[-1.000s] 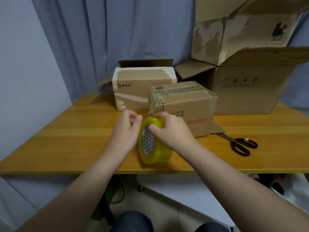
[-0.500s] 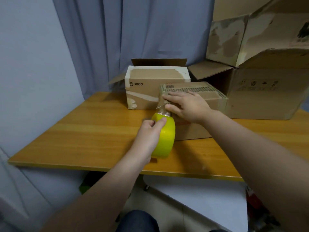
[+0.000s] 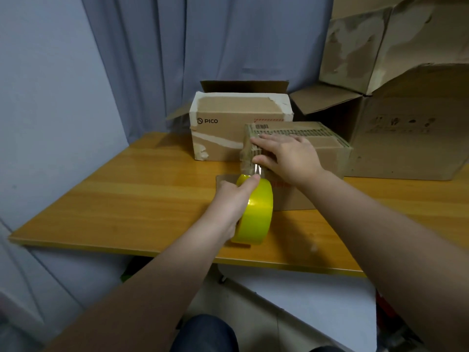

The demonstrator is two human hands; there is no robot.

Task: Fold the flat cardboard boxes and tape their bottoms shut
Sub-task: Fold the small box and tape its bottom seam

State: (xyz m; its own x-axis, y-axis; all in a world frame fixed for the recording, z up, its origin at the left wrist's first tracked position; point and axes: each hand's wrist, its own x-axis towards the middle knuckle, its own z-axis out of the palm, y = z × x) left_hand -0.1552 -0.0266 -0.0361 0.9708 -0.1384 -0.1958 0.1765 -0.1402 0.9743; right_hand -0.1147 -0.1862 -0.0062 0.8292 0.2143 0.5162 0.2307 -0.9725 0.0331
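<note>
A small brown cardboard box stands on the wooden table, its taped side up. My right hand lies flat on its near left corner, fingers straight, pressing a strip of clear tape onto the cardboard. That strip runs down to a yellow tape roll, which my left hand grips from the left, thumb on top of the roll. The roll stands on edge just in front of the box.
A PICO box with open flaps sits behind the small box. A large open carton fills the back right, with another carton on top. Grey curtain and wall close the back and left.
The roll passed from my right hand to my left. My right hand went up onto the box corner and now presses the tape there. The view shifted left, and the scissors left the frame.
</note>
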